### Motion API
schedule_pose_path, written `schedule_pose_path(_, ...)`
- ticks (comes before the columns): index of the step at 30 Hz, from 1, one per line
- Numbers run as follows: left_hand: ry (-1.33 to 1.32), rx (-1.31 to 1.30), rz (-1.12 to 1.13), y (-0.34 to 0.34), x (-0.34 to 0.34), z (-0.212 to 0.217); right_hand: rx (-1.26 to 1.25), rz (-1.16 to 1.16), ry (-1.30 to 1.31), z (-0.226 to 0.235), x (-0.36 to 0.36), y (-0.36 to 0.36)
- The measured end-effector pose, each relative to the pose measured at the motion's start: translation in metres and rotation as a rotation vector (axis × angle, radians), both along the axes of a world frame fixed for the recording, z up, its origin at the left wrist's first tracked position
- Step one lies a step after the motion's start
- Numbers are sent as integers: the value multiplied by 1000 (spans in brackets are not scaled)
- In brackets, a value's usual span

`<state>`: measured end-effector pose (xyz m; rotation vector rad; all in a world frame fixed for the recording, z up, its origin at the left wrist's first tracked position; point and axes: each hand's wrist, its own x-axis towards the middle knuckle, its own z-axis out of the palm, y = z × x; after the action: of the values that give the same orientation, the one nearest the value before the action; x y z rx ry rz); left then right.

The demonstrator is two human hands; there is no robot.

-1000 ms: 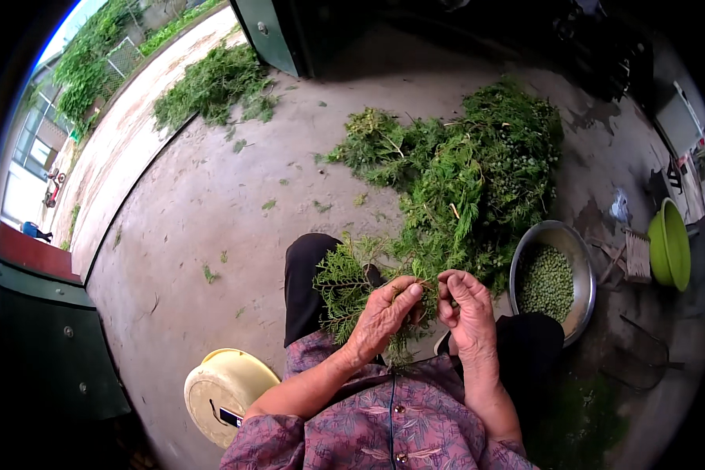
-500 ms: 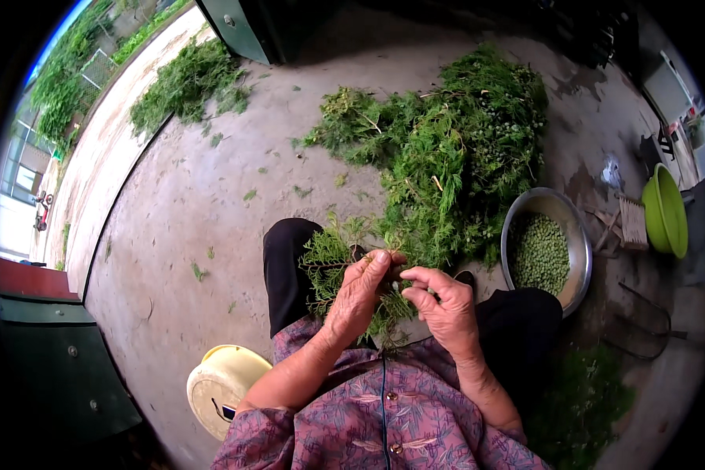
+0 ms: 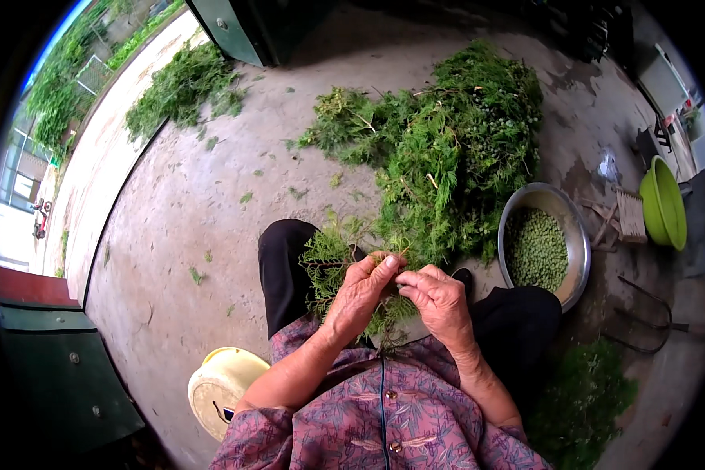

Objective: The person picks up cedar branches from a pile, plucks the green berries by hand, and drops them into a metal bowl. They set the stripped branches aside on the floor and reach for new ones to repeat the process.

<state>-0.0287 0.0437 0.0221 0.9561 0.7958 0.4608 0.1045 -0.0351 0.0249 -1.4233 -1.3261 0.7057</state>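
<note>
Over my lap, my left hand (image 3: 360, 291) is closed around a leafy evergreen branch (image 3: 326, 262). Its flat, feathery sprays spread out to the left of the hand and below it. My right hand (image 3: 440, 304) is beside it, thumb and forefinger pinched together close to the left fingertips. A small greenish bit shows at that pinch, perhaps a cone, too small to be sure of. By my right knee stands a metal basin (image 3: 584, 251) holding many small round green cones (image 3: 536, 254). A large heap of cut evergreen branches (image 3: 454, 157) lies on the floor ahead.
A smaller pile of branches (image 3: 184, 86) lies at the far left by a green door (image 3: 231, 31). A cream bucket (image 3: 219, 388) is by my left side. At the right are a lime-green basin (image 3: 666, 205), a small wooden stool (image 3: 629, 218), a metal fork head (image 3: 666, 325) and more greenery (image 3: 583, 399).
My right hand has moved slightly left and up, closer to the left hand, and its fingers have curled in more tightly. The left hand keeps its hold on the branch.
</note>
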Motion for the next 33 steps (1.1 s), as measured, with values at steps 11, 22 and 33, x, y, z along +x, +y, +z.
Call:
schedule_pose_path(11,233,365,-278,7,9,11,5,-269,31,-6,2,-9)
schedule_pose_path(22,81,-53,150,3,18,-11,-153,-197,1355,-14,28,-22)
schedule_pose_path(33,127,-67,102,-2,16,-5,-243,-230,1225,-32,43,-2)
